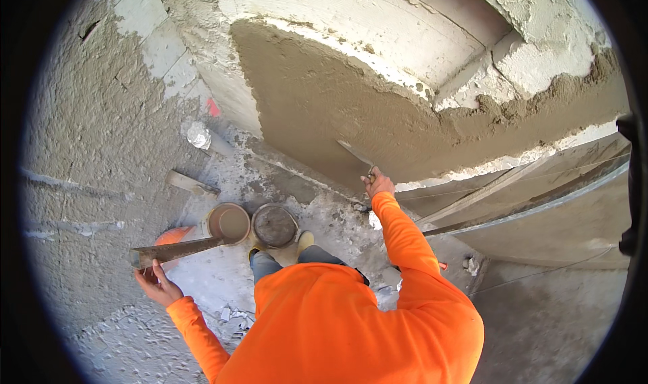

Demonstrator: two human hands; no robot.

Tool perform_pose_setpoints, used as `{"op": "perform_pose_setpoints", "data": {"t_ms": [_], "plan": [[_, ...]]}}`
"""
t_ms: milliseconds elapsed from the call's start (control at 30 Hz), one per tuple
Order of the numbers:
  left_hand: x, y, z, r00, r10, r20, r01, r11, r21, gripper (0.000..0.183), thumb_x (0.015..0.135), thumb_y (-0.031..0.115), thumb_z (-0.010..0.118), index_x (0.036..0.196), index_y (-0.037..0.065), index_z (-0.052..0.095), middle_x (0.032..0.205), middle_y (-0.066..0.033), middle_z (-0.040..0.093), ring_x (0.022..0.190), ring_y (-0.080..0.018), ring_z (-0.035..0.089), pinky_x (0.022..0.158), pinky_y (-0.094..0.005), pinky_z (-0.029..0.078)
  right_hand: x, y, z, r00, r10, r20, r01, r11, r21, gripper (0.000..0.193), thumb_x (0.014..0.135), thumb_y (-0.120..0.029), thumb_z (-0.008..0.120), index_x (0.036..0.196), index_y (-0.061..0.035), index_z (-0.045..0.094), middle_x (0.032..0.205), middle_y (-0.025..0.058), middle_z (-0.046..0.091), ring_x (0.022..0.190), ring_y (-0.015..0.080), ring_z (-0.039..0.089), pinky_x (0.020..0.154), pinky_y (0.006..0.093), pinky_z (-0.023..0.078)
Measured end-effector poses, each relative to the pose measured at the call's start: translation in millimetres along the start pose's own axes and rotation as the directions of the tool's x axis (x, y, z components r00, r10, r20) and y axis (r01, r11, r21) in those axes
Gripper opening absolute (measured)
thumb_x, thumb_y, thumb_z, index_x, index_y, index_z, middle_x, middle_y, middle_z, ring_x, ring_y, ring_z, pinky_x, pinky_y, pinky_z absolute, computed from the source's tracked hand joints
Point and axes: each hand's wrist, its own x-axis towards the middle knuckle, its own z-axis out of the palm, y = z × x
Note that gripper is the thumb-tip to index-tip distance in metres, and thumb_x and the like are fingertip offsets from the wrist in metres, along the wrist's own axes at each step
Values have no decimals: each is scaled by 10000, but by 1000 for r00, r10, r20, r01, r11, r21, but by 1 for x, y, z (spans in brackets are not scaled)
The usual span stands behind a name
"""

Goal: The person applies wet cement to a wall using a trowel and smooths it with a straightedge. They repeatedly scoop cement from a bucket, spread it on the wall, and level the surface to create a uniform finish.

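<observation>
My right hand [379, 183] is closed around the handle of a trowel [354, 153]. The trowel's thin blade lies against a band of wet grey mortar [304, 94] on the wall ahead. Low on the left, my left hand [160, 288] grips a plasterer's hawk [179, 250], a long, flat, mortar-stained piece seen nearly edge-on. Its far end reaches over the rim of a bucket. Part of my left hand's grip is hidden by the hawk's edge.
Near my boots stand a bucket of brownish liquid [229, 223] and a bucket of grey mortar [275, 226]. Against the left wall are a foil-topped pipe [200, 135] and a short board [192, 182]. A long curved metal edge [526, 205] runs along the right.
</observation>
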Motion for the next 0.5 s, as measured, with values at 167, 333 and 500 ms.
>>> {"op": "perform_pose_setpoints", "data": {"t_ms": [167,333,500], "plan": [[1,-3,5,1000,5,7,-5,999,49,481,971,214,654,1350,-21,474,1146,-151,625,1001,-212,605,879,-338,492,17,5,-31,998,30,56,-30,999,16,409,816,-525,714,979,-161,625,899,151,715,936,408,671,804,499,529],[20,-10,17,1000,4,-10,-4,1000,21,494,963,218,668,1348,-21,473,1130,-133,608,1041,-203,585,886,-332,495,8,19,-60,998,-28,-47,36,982,187,453,792,-554,726,907,-134,601,790,138,682,841,389,666,748,480,508],[79,-10,51,994,-111,-12,101,940,-326,529,950,242,683,1370,12,459,1190,-116,560,1070,-199,564,891,-376,524,-68,27,-23,967,104,-234,12,894,447,426,777,-435,786,835,-92,541,651,110,566,668,318,606,651,425,474]]}}
